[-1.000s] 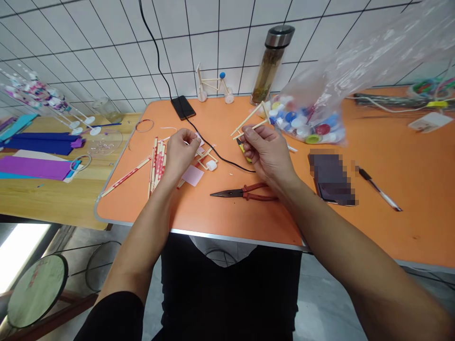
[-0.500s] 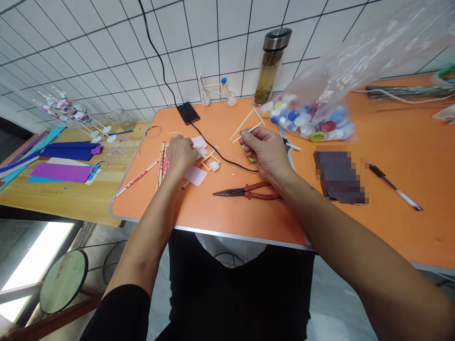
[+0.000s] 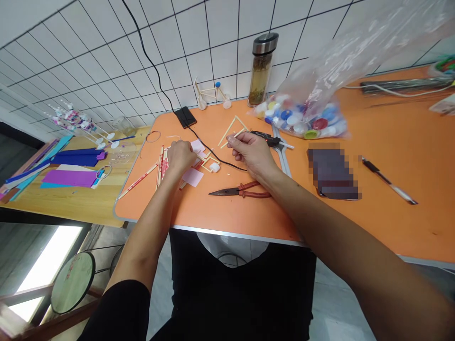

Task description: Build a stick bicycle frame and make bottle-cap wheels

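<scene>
My right hand point(image 3: 250, 154) is closed in a pinch on a small frame of thin wooden sticks point(image 3: 232, 130), held just above the orange table point(image 3: 373, 222). My left hand point(image 3: 181, 156) rests with curled fingers on a pile of wrapped chopsticks point(image 3: 160, 163) and pink paper squares point(image 3: 192, 176); what its fingers hold is hidden. A small stick piece with a white cap point(image 3: 212, 166) lies between the hands. Red-handled pliers point(image 3: 241, 191) lie on the table below my right hand.
A black cable point(image 3: 213, 152) runs from a phone point(image 3: 185, 116) past the hands. A clear bag of bottle caps point(image 3: 305, 121), a glue gun point(image 3: 270, 139), a tea flask point(image 3: 259, 71), a stick model point(image 3: 209, 94), a pen point(image 3: 387, 187). Coloured paper point(image 3: 71, 177) lies on the wooden table at left.
The view has swung; my right hand has shifted left with the stick frame, uncovering the glue gun. My left hand has settled lower onto the chopstick pile.
</scene>
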{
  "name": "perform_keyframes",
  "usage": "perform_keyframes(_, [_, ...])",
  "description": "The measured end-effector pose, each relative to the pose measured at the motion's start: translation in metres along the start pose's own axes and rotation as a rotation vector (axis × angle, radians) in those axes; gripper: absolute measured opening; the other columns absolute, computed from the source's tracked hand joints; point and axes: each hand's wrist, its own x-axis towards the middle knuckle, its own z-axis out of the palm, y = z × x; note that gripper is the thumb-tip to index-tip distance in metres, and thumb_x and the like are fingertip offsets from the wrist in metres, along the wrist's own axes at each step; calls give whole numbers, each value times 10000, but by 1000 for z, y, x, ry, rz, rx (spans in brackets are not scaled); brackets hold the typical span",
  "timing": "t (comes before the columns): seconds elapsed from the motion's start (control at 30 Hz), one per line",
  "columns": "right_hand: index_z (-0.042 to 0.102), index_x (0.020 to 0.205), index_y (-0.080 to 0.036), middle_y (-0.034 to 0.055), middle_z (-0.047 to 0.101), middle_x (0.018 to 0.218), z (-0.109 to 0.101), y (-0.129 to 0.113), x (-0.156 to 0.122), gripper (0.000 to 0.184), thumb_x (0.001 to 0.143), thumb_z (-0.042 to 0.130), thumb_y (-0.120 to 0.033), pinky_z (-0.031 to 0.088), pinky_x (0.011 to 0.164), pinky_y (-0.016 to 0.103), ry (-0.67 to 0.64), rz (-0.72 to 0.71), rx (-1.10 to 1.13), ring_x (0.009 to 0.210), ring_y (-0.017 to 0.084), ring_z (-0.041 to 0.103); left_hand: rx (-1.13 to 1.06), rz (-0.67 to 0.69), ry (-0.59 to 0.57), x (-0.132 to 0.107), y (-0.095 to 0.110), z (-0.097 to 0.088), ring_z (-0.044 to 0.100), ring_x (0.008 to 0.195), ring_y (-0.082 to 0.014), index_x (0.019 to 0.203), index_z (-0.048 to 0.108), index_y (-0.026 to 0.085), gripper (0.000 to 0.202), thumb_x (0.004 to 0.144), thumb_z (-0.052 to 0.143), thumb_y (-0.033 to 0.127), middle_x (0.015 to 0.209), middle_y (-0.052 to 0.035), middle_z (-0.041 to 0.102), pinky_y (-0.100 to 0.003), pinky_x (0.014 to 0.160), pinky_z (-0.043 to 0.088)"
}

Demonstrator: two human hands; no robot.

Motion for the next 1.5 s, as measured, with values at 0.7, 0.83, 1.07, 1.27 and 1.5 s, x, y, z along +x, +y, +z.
perform_keyframes(0.7, [788,874,-219,-46,726,891,3,-7,-2,655,455,1151,-568,457,518,137,-52,227,155,643,27,551,-559,96,82,-11,3,-8,706,858,-259,885,704,246,198,756,646,107,873,-54,786,-366,770,482])
perform_keyframes(0.83, [793,874,-216,-48,731,916,2,-8,-2,640,465,1161,-542,455,532,121,-105,276,171,684,28,577,-935,153,46,-11,6,-11,658,686,-198,966,722,232,295,700,637,136,754,-6,735,-319,689,482])
perform_keyframes(1.07, [858,904,-201,44,829,1077,4,-2,-1,559,581,1125,-572,421,526,165,-299,237,63,732,67,608,-1172,163,37,-12,15,-37,668,643,-178,909,736,213,262,666,670,139,695,-9,720,-291,633,494])
perform_keyframes(1.27, [928,1008,-272,57,719,1571,-3,14,5,347,784,1032,-515,522,648,207,-350,84,-104,880,100,694,-1276,125,0,-9,19,-59,688,638,-155,878,740,198,238,652,705,132,726,-34,764,-255,590,488])
perform_keyframes(1.5, [925,985,-272,89,717,1569,-1,16,9,255,865,943,-496,522,705,243,-339,-98,-248,1137,203,727,-1402,108,-88,-8,17,-76,676,613,-130,922,778,189,246,678,770,166,758,-40,784,-241,561,457])
